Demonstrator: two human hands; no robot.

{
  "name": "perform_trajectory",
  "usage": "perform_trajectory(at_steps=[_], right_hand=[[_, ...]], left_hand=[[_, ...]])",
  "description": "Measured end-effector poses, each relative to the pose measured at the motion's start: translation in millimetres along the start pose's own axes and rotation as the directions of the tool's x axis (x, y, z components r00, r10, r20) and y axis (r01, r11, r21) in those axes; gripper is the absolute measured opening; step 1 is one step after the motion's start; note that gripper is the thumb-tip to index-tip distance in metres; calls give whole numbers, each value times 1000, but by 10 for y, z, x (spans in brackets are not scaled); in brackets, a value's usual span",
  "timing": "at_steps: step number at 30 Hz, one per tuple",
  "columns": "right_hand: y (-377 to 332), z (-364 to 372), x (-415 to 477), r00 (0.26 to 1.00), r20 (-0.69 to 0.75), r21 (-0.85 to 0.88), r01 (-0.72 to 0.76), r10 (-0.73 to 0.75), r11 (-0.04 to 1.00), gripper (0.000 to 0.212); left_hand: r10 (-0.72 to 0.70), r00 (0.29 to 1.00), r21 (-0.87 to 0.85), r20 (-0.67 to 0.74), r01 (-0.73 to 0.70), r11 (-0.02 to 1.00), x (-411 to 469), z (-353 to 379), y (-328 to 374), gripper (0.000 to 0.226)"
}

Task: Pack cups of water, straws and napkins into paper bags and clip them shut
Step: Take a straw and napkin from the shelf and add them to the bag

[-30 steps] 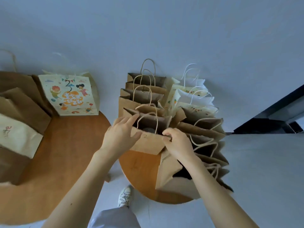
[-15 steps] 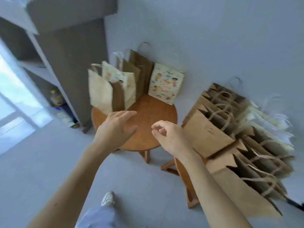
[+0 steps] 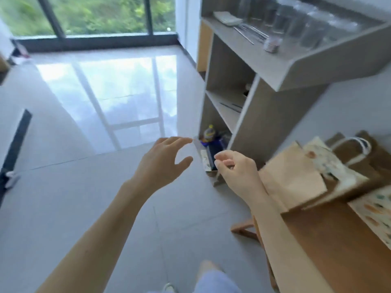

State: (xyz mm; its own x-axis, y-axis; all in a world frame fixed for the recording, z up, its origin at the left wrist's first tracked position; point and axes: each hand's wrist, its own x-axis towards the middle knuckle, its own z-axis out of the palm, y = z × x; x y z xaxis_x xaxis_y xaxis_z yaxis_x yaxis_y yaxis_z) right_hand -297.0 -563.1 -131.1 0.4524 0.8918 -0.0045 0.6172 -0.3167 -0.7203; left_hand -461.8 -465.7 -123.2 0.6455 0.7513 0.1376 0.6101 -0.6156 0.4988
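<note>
A person stands on a grey tiled floor (image 3: 95, 197) with both bare arms stretched forward. Left hand (image 3: 163, 159): palm down, fingers spread and relaxed, holding nothing. Right hand (image 3: 237, 172): fingers loosely curled, thumb and forefinger tips close together, nothing visible between them. Both hands hang in the air, near each other but apart, in front of the lower corner of a grey shelf unit (image 3: 249, 115).

On the unit's top stand a row of clear cups (image 3: 300, 20), blurred, with a bundle of thin straws (image 3: 251, 31), a flat pale stack (image 3: 227, 17) and a small jar (image 3: 273, 44). Its bottom compartment holds a bottle (image 3: 208, 134).

To the person's right, a wooden worktop (image 3: 328, 240) carries the paper bags. A plain brown bag (image 3: 292, 178) is nearest the right wrist, with a printed bag (image 3: 332, 168) behind it; both are tilted.
</note>
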Motion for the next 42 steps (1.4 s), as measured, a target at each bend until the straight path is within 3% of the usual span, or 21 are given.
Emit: perform_trajectory(at_steps=[8,13,20,26,33,42], right_hand=[[-227,327,1737,990,29,15,139,-140,990,18],[-302,144,2838,989,-5,1,146,-146,989,19],[-426,-134,3975,970,-141,-54,190,-196,980,20],[-251,-209,4957,949,-296,-123,72,-106,990,18],[-208,-289,6181,820,-573,-186,-145,13,972,17],[-8,-515,6847,677,-723,-199,-392,135,898,14]], left_hand=[[-80,995,20,-58,81,996,1360,-129,-760,44],[-84,995,23,-53,85,996,2465,-215,-874,45],[11,999,-21,-45,-12,1000,3803,-370,-966,45],[188,982,-67,26,-186,980,5096,-249,-1242,44],[494,857,-89,147,-486,869,6863,-183,-1499,41],[729,662,6,175,-741,671,8230,113,-1354,43]])
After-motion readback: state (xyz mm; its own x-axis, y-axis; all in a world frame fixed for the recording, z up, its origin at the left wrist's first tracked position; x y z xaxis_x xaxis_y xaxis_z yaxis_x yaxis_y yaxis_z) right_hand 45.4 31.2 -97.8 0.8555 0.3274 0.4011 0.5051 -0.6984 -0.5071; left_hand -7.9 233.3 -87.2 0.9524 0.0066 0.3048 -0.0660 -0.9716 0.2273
